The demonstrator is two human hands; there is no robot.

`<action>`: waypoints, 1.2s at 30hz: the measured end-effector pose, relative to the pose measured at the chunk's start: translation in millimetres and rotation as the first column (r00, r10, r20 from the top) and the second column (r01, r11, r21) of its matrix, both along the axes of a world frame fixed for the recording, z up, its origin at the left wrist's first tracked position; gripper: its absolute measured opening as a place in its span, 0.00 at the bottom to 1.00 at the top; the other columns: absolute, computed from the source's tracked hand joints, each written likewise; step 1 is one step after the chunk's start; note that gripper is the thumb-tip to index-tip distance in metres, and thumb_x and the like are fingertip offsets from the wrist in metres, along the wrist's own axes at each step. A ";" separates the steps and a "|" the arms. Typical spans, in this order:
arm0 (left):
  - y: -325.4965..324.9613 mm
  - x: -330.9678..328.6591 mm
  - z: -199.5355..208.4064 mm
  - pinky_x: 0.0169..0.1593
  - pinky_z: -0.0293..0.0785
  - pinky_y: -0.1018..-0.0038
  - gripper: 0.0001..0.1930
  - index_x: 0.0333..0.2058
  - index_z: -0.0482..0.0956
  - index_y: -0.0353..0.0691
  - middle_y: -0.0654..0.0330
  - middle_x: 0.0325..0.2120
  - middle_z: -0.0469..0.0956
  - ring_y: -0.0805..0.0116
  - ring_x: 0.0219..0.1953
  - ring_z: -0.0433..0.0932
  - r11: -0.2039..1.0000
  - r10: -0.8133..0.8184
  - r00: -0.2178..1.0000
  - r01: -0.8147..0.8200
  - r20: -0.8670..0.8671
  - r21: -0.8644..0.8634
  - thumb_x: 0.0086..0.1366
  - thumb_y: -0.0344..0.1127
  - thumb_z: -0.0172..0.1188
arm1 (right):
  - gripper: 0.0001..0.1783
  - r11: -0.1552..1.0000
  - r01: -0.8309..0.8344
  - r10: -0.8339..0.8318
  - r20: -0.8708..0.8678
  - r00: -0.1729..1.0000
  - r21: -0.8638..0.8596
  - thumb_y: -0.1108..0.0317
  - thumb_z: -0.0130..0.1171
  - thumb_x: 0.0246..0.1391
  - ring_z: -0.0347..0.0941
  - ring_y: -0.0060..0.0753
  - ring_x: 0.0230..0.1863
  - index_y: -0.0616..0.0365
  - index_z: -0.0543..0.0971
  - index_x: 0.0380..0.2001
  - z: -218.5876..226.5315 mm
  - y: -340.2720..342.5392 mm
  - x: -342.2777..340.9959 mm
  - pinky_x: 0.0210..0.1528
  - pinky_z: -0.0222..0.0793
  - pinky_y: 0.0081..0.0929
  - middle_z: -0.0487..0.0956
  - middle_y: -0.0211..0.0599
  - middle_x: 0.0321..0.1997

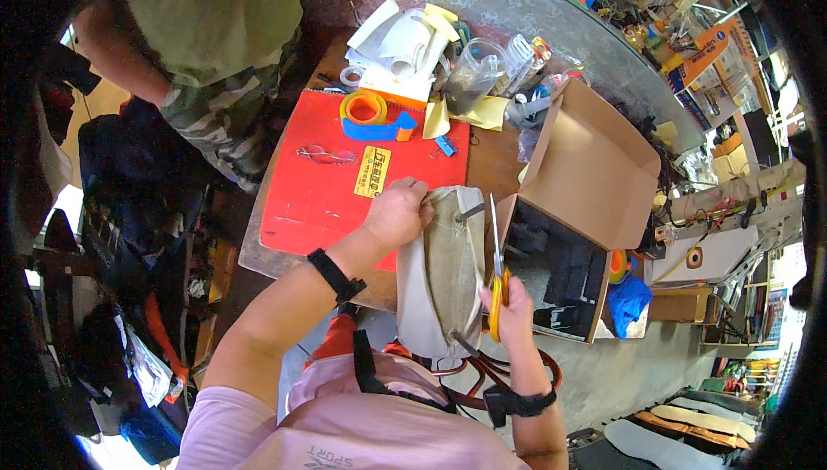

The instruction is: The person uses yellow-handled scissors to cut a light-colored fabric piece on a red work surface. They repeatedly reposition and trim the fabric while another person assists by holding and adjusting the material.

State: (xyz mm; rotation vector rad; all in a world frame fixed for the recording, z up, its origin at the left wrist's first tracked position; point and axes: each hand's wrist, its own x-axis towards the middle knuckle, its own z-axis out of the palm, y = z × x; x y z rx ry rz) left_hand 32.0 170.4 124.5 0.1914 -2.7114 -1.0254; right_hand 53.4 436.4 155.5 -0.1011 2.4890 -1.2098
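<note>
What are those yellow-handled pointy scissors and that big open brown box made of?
Yellow-handled scissors: shiny, silvery blades look like metal; smooth, evenly coloured handles are probably plastic. Open brown box: likely cardboard, matte, with thin folded walls.

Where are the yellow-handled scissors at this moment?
In the head view, just right of centre, the scissors are in the right hand, blades pointing up the picture, between the beige piece and the open cardboard box.

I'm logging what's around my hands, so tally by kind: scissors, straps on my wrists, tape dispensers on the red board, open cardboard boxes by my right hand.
Yellow-handled scissors: 1
Black wrist straps, left and right: 2
Blue tape dispenser: 1
Open cardboard box: 1
Total: 5
</note>
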 end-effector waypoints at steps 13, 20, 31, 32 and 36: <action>4.2 0.5 -6.0 0.37 0.72 0.58 0.06 0.27 0.72 0.36 0.49 0.26 0.72 0.48 0.33 0.73 0.999 0.046 0.995 -0.048 -0.085 -0.025 0.51 0.31 0.58 | 0.22 0.973 -0.007 0.181 0.740 0.648 -0.231 0.44 0.56 0.54 0.57 0.16 0.10 0.52 0.70 0.31 30.9 12.6 7.8 0.15 0.67 0.21 0.61 0.18 0.13; 5.0 4.5 -7.9 0.39 0.72 0.58 0.06 0.27 0.72 0.36 0.49 0.27 0.71 0.48 0.35 0.73 0.998 0.058 0.993 -0.060 -0.099 -0.017 0.53 0.31 0.56 | 0.25 0.952 0.078 0.179 0.746 0.641 -0.295 0.38 0.53 0.53 0.56 0.17 0.09 0.50 0.68 0.27 29.9 10.8 5.6 0.16 0.69 0.25 0.61 0.19 0.12; 9.5 7.9 -13.1 0.41 0.71 0.57 0.08 0.33 0.72 0.35 0.48 0.31 0.71 0.47 0.37 0.71 0.996 0.072 0.993 -0.076 -0.095 -0.041 0.53 0.31 0.56 | 0.30 0.956 0.050 0.199 0.763 0.615 -0.290 0.34 0.51 0.52 0.57 0.19 0.09 0.52 0.67 0.25 40.0 11.3 9.9 0.18 0.69 0.28 0.63 0.22 0.12; 9.3 7.3 -12.5 0.41 0.71 0.57 0.09 0.33 0.72 0.35 0.48 0.31 0.71 0.47 0.37 0.71 0.996 0.070 0.992 -0.075 -0.108 -0.049 0.53 0.31 0.56 | 0.30 0.956 0.047 0.199 0.759 0.620 -0.290 0.34 0.51 0.52 0.57 0.19 0.09 0.52 0.67 0.25 40.9 9.4 9.1 0.18 0.69 0.28 0.62 0.22 0.12; 11.2 7.4 -10.7 0.42 0.71 0.59 0.08 0.31 0.71 0.34 0.47 0.31 0.71 0.48 0.39 0.71 0.997 0.053 0.995 -0.057 -0.088 -0.043 0.54 0.33 0.55 | 0.30 0.958 0.048 0.186 0.736 0.650 -0.284 0.33 0.51 0.51 0.57 0.19 0.09 0.52 0.67 0.26 38.5 3.1 4.8 0.17 0.69 0.28 0.62 0.22 0.11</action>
